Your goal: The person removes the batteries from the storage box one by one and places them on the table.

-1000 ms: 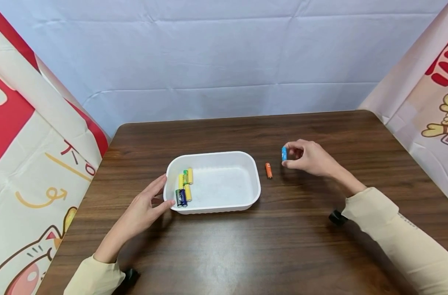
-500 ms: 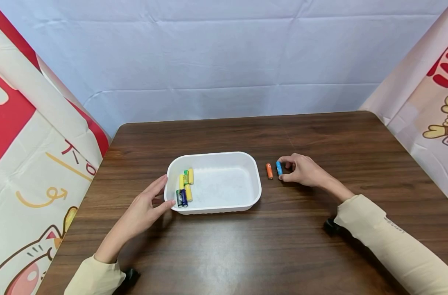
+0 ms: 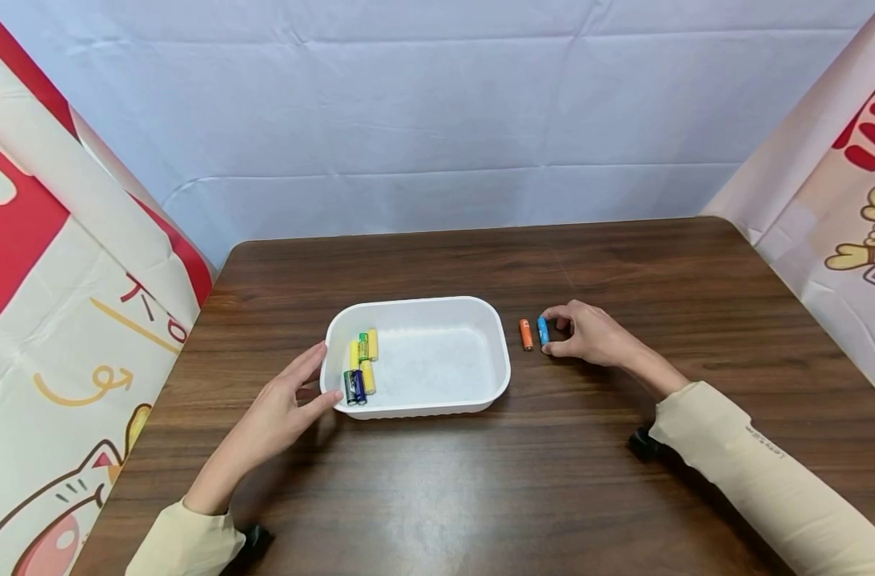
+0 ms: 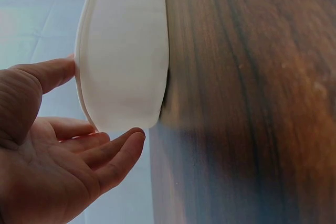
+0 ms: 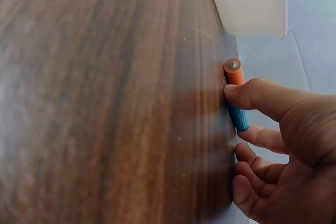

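A white plastic tray [image 3: 437,408] sits on the table, several batteries [image 3: 361,360] in yellow, green and dark blue lying at its left end. My left hand [image 3: 279,412] rests against the tray's left corner, thumb touching the rim and the relaxed fingers spread along the outside, also seen in the left wrist view. Right of the tray, an orange battery [image 3: 526,334] lies on the table. Just beside it my right hand [image 3: 589,334] pinches a blue battery [image 3: 543,333] between thumb and index finger, down at the tabletop. In the right wrist view the thumb covers part of the blue battery [image 5: 239,116].
The brown wood-grain table [image 3: 437,496] extends around the tray. A pale cloth [image 3: 437,120] hangs behind its far edge. Printed cloths [image 3: 41,360] hang at the left and right sides. Dark straps show at both cuffs.
My right hand has brought the blue battery left and nearer, down beside the orange one; in the last half second it shifted only slightly. The left hand and tray have stayed put.
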Demonstrator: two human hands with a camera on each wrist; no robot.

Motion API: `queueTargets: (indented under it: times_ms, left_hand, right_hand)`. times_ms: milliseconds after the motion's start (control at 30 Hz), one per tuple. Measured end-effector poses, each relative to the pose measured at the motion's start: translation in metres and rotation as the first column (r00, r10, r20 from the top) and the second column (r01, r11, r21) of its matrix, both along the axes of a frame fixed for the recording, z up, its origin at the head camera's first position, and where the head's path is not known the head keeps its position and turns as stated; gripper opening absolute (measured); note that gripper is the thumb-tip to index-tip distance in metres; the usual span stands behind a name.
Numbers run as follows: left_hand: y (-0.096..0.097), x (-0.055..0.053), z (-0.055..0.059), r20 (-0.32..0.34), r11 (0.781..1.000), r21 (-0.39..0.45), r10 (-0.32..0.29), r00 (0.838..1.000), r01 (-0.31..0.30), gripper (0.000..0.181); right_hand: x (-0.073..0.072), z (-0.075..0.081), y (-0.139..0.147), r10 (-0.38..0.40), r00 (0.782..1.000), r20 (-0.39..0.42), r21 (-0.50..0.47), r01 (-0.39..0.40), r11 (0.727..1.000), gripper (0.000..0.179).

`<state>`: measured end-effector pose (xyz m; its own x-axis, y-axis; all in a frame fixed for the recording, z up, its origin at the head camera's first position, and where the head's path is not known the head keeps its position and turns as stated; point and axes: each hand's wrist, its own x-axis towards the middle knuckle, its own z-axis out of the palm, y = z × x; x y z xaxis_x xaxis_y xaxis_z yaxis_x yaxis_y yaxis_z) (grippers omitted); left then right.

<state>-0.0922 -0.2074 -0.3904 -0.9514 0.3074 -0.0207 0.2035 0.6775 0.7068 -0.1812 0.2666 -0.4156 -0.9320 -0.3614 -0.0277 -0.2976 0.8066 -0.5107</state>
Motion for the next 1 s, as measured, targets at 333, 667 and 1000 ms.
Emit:
queueTargets:
  times_ms: [333,667,1000]
  left_hand:
    - [-0.001,0.0,-0.001,-0.001,1.0,0.001,-0.002,1.0,0.002,0.075]
    - [0.0,0.0,-0.002,0.002,1.0,0.01,-0.005,1.0,0.005,0.076]
    - [0.0,0.0,-0.002,-0.002,1.0,0.012,-0.009,1.0,0.009,0.076]
  right_hand:
    - [0.0,0.002,0.0,-0.003,1.0,0.03,-0.009,0.003,1.0,0.061]
    - [0.005,0.015,0.003,0.008,0.999,0.041,-0.103,-0.004,0.995,0.056]
    - [0.003,0.064,-0.048,0.026,0.992,-0.126,-0.23,-0.055,0.972,0.042]
